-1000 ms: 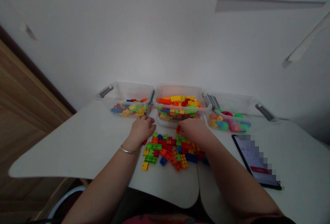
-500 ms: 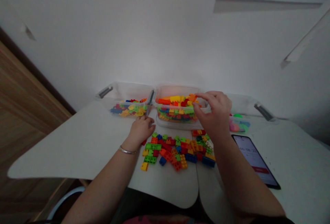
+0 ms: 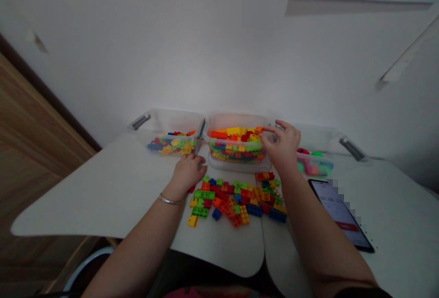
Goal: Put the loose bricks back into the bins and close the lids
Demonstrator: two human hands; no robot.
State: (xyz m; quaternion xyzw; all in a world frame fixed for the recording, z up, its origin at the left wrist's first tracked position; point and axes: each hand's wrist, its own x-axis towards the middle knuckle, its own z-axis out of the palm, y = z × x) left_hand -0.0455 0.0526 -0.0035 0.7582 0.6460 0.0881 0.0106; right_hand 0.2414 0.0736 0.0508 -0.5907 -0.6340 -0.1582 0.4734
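Resting left hand (image 3: 188,172) beside loose bricks (image 3: 229,204); right hand (image 3: 281,148) at clear bin (image 3: 236,164)

Orange, yellow, green and red plastic bricks (image 3: 236,145) heap in a clear plastic bin (image 3: 236,118) just under the right hand's fingers (image 3: 274,129), while a loose scatter of lime, red, blue and yellow studded blocks (image 3: 226,202) lies below them on a white desk (image 3: 219,252)
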